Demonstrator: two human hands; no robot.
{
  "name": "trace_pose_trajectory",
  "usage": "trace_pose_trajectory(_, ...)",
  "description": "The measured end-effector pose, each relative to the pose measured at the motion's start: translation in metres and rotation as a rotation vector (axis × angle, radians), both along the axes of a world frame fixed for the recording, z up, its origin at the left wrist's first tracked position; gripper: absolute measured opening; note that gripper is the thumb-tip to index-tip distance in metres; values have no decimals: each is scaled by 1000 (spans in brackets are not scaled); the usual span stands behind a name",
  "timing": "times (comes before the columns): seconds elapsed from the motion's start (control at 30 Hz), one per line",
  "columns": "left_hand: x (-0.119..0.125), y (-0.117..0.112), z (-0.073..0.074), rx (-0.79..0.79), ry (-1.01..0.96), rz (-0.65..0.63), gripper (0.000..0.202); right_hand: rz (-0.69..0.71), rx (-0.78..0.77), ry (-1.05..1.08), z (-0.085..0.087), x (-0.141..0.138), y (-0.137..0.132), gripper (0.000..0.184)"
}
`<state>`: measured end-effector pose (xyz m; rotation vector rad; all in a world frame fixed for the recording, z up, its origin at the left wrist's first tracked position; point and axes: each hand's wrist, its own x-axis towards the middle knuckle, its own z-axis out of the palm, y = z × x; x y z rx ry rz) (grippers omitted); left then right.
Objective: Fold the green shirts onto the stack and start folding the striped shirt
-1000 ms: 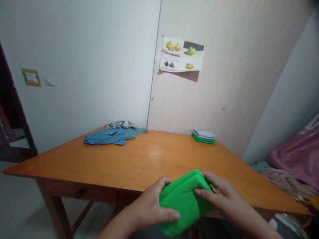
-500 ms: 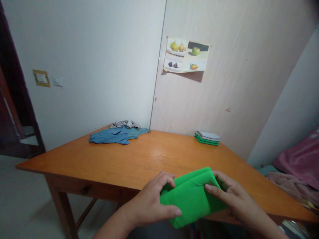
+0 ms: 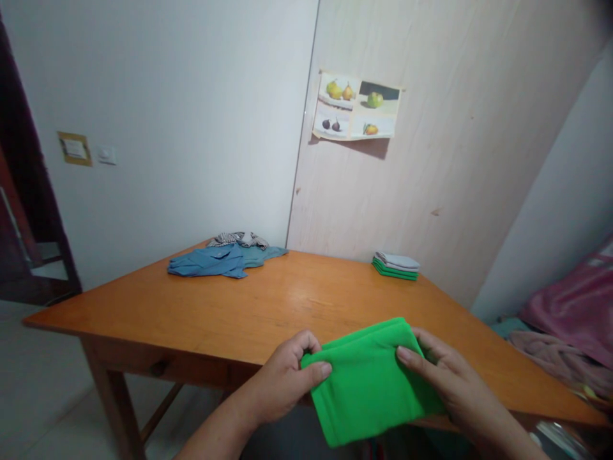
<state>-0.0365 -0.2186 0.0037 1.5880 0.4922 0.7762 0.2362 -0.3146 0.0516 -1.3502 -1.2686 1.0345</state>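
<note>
A bright green folded cloth (image 3: 368, 390) is held up in front of the table's near edge, tilted, its layers showing along the top. My left hand (image 3: 292, 374) pinches its upper left corner, thumb on the front face and fingers behind. On the right side, my right hand (image 3: 440, 370) grips it with the thumb pressed on the front; the other fingers are partly hidden behind the cloth. Farther back on the table lies a neat stack of folded green and grey cloths (image 3: 395, 266).
The wooden table (image 3: 306, 300) stretches from the near edge back to the wall. Rumpled blue clothing (image 3: 211, 262) and a striped cloth (image 3: 239, 239) lie at its back left. Pink fabric (image 3: 569, 313) is heaped beyond its right edge. A fruit picture (image 3: 357, 105) hangs on the wall.
My left hand has moved up to the cloth's upper left corner and closed its thumb there. The cloth's front layer now lies flatter and its opening is narrower. My right hand keeps its grip.
</note>
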Motion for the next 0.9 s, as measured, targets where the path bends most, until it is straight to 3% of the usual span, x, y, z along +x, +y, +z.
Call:
trace_pose_trajectory(0.13, 1, 1, 9, -56, -70, 3, 42, -23, 8, 16, 0, -1, 1, 48)
trace_pose_trajectory(0.27, 0, 9, 20, -86, 15, -37, 40, -35, 10, -12, 2, 1, 5, 51)
trace_pose_trajectory(0.43, -3, 26, 51, -6, 30, -11, 34, -6, 57, -46, 22, 5, 14, 50)
trace_pose_trajectory(0.57, -1, 43, 76, 180, 49, 10, 30, 43, 153, -187, 39, 14, 30, 33)
trace_pose_trajectory(0.67, 2, 61, 83, 345, 119, 65, 24, 66, 206, -292, 39, 22, 49, 26)
trace_pose_trajectory(0.8, 8, 85, 80, 784, 285, 236, 13, -14, 320, -571, 24, 30, 83, 19)
trace_pose_trajectory(0.9, 13, 98, 70, 1093, 434, 382, 11, -183, 483, -779, 3, 32, 107, 30)
